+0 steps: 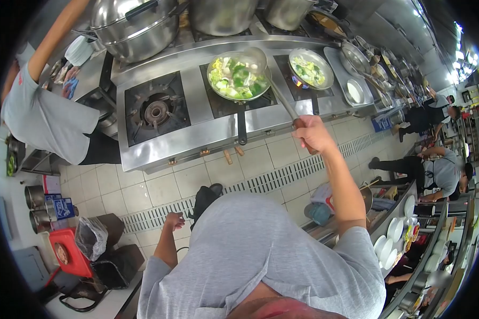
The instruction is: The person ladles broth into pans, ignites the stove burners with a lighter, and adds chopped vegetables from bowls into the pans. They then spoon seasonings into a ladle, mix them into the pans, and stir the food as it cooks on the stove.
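Observation:
My right hand (315,134) is wrapped round the wooden grip of a long-handled ladle (283,97). The ladle's metal bowl is at the right rim of a frying pan (241,121), over chopped green and pale vegetables (238,78) in that pan. The pan sits on the middle burner, its black handle pointing toward me. My left hand (174,220) hangs low beside my body, its fingers loosely bent and apart, with nothing seen in them. A second pan (329,80) with similar vegetables (308,72) stands over a lit flame to the right.
A bare burner (156,111) is at the stove's left. Big steel pots (135,32) line the back. A tray (341,80) with a white bowl (355,91) lies right. A person (50,114) reaches in at left; others work far right. Behind me are a red board (72,250) and plates (395,229).

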Motion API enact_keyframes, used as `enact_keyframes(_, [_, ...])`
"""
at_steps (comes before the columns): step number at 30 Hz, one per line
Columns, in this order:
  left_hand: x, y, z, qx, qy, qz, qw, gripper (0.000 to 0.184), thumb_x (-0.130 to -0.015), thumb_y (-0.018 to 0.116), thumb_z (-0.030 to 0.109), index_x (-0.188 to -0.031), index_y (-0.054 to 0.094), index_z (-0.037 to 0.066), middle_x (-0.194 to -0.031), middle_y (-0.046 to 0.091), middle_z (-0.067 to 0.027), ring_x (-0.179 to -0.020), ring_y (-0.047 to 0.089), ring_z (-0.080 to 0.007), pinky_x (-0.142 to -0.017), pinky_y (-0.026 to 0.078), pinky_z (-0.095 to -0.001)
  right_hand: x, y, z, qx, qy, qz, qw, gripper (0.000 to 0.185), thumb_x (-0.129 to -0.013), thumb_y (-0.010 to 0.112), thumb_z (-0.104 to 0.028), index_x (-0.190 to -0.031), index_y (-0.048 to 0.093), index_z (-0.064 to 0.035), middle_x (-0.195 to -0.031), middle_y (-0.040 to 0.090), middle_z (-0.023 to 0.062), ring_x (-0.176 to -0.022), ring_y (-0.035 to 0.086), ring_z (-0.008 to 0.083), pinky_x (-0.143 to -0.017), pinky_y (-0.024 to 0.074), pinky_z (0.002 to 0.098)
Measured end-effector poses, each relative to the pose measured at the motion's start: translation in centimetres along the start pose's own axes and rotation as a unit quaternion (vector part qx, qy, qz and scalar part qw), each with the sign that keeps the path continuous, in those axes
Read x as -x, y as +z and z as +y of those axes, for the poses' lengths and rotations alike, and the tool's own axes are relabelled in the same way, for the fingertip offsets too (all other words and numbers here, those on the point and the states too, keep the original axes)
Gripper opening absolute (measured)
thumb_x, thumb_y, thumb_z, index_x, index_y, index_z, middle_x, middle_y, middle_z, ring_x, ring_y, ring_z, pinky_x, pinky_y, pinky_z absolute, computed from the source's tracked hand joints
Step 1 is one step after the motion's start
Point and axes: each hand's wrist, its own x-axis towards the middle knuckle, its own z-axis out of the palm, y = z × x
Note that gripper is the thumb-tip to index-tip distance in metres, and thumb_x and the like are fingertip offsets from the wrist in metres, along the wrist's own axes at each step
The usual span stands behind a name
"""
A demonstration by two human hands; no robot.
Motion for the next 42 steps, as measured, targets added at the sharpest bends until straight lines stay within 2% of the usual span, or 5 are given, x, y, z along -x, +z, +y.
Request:
enact_keyframes(11, [0.1, 0.1, 0.5, -0.014, -0.007, 0.015, 1.0, 0.031, -0.096, 0.061, 0.033, -0.106, 0.064, 0.003, -0.089, 0.071, -0.0139, -0.063, 0.067, -0.0225, -0.055, 0.051, -0.04, 0.3, 2.8, -0.3, 0.468, -0.105, 0.154, 0.864, 0.019, -0.076, 0.059, -0.005, -0.094, 0.061, 0.0021, -0.083, 0.066, 0.0311, -0.079, 0.067, 0.046, -0.073, 0.0523, 0.0562])
enact_keyframes(17, [-0.6, 0.1, -0.3, -0.026, -0.013, -0.002, 1.0, 0.031, -0.097, 0.058, 0.033, -0.105, 0.063, 0.004, -0.091, 0.072, -0.014, -0.065, 0.067, -0.023, -0.056, 0.051, -0.0407, -1.8, 3.3, 1.0, 0.017, 0.053, -0.019, 0.998, 0.012, -0.077, 0.063, -0.003, -0.087, 0.06, 0.0021, -0.069, 0.063, 0.0127, -0.053, 0.063, 0.0213, -0.048, 0.0518, 0.035])
enact_keyframes(23, [-0.7, 0.4, -0.2, -0.007, -0.009, -0.012, 1.0, 0.03, -0.097, 0.059, 0.033, -0.105, 0.062, 0.004, -0.092, 0.071, -0.0138, -0.066, 0.067, -0.0233, -0.059, 0.051, -0.041, -0.5, 1.3, -0.7, -0.334, 0.128, -0.077, 0.931, 0.013, -0.077, 0.062, 0.001, -0.09, 0.06, 0.0018, -0.067, 0.058, 0.0057, -0.046, 0.054, 0.0117, -0.04, 0.0417, 0.024])
enact_keyframes(33, [0.1, 1.6, 4.2, -0.146, 0.06, -0.024, 0.987, 0.024, -0.095, 0.058, 0.025, -0.099, 0.065, 0.003, -0.081, 0.07, -0.012, -0.065, 0.068, -0.0208, -0.056, 0.051, -0.0383, 1.1, 0.5, 1.1, -0.065, 0.016, -0.014, 0.998, 0.006, -0.075, 0.063, -0.003, -0.08, 0.059, -0.0009, -0.064, 0.055, 0.0044, -0.049, 0.056, 0.0125, -0.045, 0.0444, 0.0295])
enact_keyframes(42, [11.5, 9.3, 17.6, -0.244, 0.341, -0.083, 0.904, 0.025, -0.096, 0.061, 0.024, -0.103, 0.065, 0.0, -0.081, 0.071, -0.0078, -0.072, 0.068, -0.0141, -0.067, 0.054, -0.0282, 4.3, 3.4, -0.1, 0.32, -0.083, 0.215, 0.919, 0.032, -0.076, 0.064, -0.008, -0.107, 0.061, -0.0016, -0.084, 0.067, 0.0258, -0.084, 0.062, 0.0482, -0.075, 0.0501, 0.0562])
